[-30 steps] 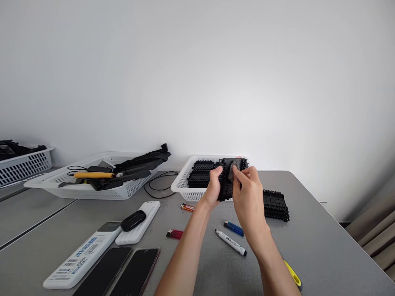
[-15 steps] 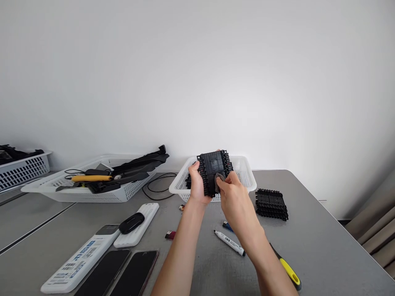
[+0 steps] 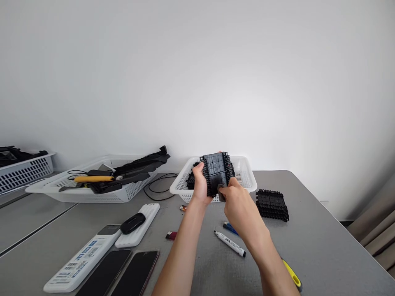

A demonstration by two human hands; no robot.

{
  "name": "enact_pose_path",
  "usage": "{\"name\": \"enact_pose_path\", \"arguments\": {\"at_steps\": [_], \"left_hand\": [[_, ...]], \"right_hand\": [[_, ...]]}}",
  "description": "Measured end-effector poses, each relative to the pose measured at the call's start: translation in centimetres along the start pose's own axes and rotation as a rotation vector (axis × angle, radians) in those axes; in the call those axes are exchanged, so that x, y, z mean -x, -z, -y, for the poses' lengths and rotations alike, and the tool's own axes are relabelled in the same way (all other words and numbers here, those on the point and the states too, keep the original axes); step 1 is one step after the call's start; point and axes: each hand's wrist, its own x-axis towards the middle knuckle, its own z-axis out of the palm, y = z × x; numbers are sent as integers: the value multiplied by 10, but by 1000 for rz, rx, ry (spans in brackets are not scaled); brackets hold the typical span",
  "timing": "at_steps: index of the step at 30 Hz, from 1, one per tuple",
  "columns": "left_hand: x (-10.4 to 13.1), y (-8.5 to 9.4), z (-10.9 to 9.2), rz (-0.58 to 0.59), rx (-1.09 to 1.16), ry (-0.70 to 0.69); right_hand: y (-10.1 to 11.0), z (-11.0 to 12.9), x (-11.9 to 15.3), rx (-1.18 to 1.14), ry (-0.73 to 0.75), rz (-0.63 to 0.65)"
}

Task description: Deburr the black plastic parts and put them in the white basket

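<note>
My left hand (image 3: pixel 201 185) grips a stack of black plastic panels (image 3: pixel 216 166) with toothed edges, tilted up above a white basket (image 3: pixel 182 190). Its thumb lies along the stack's left side. In my right hand (image 3: pixel 239 199) a small dark grey cloth (image 3: pixel 221 193) is pinched at the lower right of the top panel; whether it touches the panel is hard to tell. More black parts (image 3: pixel 190 179) sit in the basket behind my left hand. Another stack of similar black panels (image 3: pixel 272 204) lies on the table to the right of my right hand.
On the grey table (image 3: pixel 314 242) lie a marker (image 3: pixel 230 243), a blue lighter (image 3: pixel 230 228), a red lighter (image 3: pixel 171 235) and a yellow-black handle (image 3: pixel 291 274). Phones (image 3: pixel 135 273), white power banks (image 3: pixel 82 261) and a black oval case (image 3: pixel 132 223) are at left. A tool-filled basket (image 3: pixel 123 195) stands behind.
My right hand has moved slightly down and right with the cloth, uncovering more of the top panel. My left hand still holds the stack, and the view has shifted a little.
</note>
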Motion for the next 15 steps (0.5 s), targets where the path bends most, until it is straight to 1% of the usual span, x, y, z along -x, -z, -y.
{"name": "enact_pose_path", "arguments": {"at_steps": [2,4,5,6,8,10,12,15], "left_hand": [[-1,2,1,24,-10,37],[-1,5,0,39,-7,68],[-1,6,0,39,0,77],[-1,7,-1,35,7,81],[0,8,-2,32,14,87],[1,8,-1,61,10,112],[4,6,3,106,6,146],[8,2,11,176,7,205]], "right_hand": [[2,-5,0,-73,-12,-15],[6,-13,0,-198,19,-41],[9,-17,0,-274,38,-75],[12,-21,-1,-351,50,-133],[17,-25,-3,-482,46,-303],[17,-26,-6,-565,25,-457],[14,-23,-9,-615,40,-515],[6,-17,-11,-598,80,-538]]}}
